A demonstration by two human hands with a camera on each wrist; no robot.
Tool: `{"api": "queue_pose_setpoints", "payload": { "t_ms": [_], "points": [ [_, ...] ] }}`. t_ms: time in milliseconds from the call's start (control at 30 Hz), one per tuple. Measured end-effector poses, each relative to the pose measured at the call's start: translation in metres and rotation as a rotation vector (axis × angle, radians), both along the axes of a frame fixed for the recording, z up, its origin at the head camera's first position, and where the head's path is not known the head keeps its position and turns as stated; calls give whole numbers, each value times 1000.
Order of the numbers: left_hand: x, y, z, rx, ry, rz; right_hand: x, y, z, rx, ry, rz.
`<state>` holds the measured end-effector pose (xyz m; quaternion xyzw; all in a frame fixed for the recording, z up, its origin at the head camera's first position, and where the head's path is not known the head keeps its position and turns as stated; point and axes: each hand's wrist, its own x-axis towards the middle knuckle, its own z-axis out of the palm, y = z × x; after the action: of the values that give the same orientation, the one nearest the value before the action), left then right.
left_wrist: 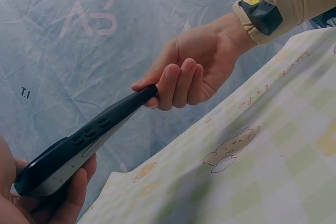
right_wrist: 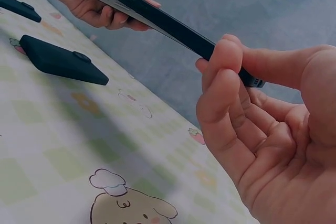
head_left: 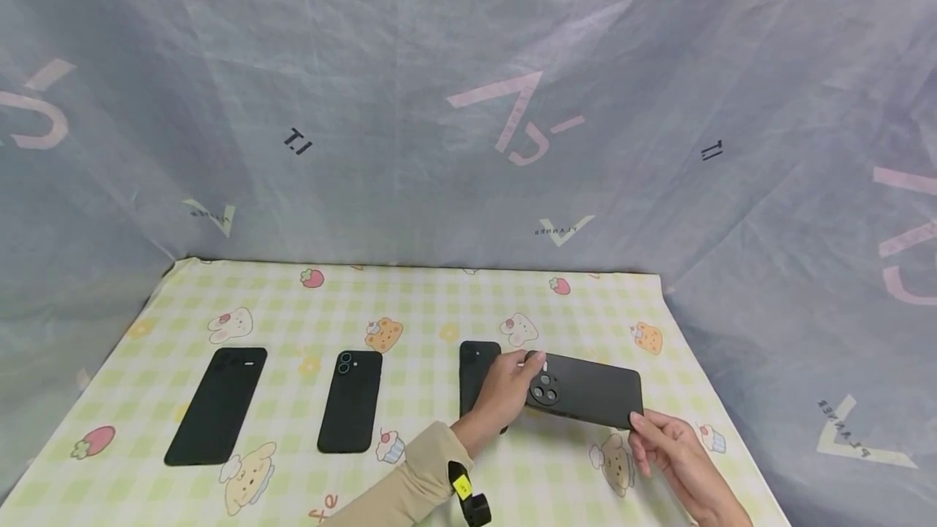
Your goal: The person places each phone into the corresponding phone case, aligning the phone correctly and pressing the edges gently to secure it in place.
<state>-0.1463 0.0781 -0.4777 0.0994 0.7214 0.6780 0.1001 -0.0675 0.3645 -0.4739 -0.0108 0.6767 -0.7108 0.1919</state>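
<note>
A phone in a black case (head_left: pixel 594 389), with a round camera block, is held above the table by both hands. My left hand (head_left: pixel 505 387) grips its camera end, thumb on the back. At the other end, my right hand (head_left: pixel 677 450) pinches a corner between thumb and fingers. In the left wrist view, a pale silver edge shows along the underside of the cased phone (left_wrist: pixel 92 136). The right wrist view shows the cased phone (right_wrist: pixel 163 22) edge-on and tilted. Partly hidden behind my left hand lies a black phone (head_left: pixel 476 360), or perhaps only a case.
Two more black phones or phone cases, one in the middle left (head_left: pixel 351 405) and a larger one at far left (head_left: pixel 215 407), lie back side up. A green-checked cartoon cloth (head_left: pixel 417 307) covers the table. Grey fabric (head_left: pixel 395 185) hangs behind and at the sides.
</note>
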Motion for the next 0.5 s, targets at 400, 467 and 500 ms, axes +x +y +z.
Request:
{"api": "queue_pose_setpoints", "payload": {
  "t_ms": [400, 467, 500],
  "points": [
    [0, -1, -1, -3, 10, 3, -2, 1, -3, -23, 14, 37],
    [1, -1, -1, -14, 12, 7, -2, 1, -4, -8, 10, 35],
    [1, -1, -1, -20, 9, 6, -1, 2, -5, -2, 6, 32]
  ]
}}
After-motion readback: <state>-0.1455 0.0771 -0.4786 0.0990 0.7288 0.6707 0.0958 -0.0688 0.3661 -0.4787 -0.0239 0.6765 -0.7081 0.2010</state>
